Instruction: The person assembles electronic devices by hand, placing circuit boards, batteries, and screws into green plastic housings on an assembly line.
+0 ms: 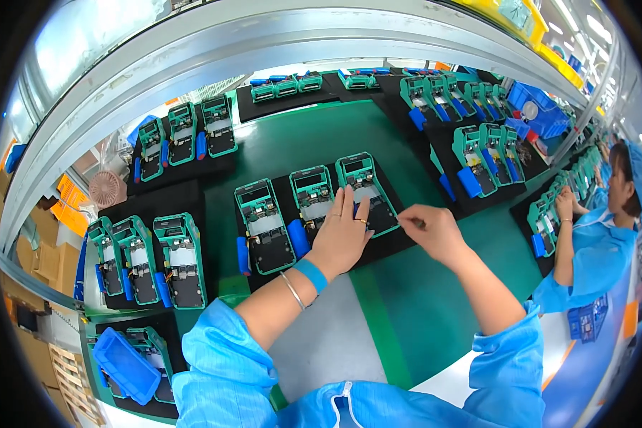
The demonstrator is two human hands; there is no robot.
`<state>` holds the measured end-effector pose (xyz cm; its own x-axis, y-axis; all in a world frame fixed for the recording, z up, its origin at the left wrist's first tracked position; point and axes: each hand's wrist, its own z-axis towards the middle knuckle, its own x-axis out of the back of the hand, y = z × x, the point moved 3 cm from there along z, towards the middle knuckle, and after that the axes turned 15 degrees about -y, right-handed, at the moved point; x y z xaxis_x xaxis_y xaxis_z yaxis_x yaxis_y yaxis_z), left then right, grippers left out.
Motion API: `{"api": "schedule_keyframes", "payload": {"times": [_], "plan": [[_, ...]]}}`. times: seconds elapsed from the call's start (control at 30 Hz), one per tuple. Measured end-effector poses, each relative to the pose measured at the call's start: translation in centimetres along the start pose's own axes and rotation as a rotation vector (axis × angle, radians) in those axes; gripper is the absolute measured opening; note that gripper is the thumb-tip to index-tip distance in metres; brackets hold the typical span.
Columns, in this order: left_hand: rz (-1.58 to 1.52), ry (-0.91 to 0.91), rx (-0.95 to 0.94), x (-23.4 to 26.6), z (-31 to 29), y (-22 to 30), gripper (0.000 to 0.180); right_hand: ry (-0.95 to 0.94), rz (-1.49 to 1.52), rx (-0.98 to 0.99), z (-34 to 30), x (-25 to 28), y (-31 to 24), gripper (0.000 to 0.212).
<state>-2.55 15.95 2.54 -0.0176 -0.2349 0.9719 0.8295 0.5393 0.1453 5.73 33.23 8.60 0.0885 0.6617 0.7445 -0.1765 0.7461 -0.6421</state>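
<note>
My left hand [341, 235] lies with its fingers stretched out over the teal-framed device housings in front of me. Its fingers touch the middle housing [311, 187] and the left side of the right-hand housing [360, 171], covering part of both. My right hand [437, 234] is closed in a pinch beside the lower right corner of that right-hand housing; whatever sits between its fingertips is too small to make out. A third housing [267, 232] stands to the left, showing a black lower panel and inner parts. Blue blocks [298, 238] lie beside the housings.
Black mats with more housings [180, 264] line the left side, and others [481, 160] stand to the right. A blue tray [127, 365] rests on housings at lower left. Metal rails [292, 32] cross above the green bench [314, 132]. A co-worker [592, 242] works at right.
</note>
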Motion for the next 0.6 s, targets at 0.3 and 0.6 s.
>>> {"api": "schedule_keyframes", "payload": {"times": [0.3,0.6], "plan": [[-0.103,-0.085,0.087,-1.3,0.8,0.4,0.075,0.063,-0.727,0.481,7.0,-2.4,4.7,0.013],[-0.115,-0.027,0.099,-0.9,0.6,0.5,0.063,-0.073,-0.880,0.551,9.9,-2.7,5.4,0.016]]}}
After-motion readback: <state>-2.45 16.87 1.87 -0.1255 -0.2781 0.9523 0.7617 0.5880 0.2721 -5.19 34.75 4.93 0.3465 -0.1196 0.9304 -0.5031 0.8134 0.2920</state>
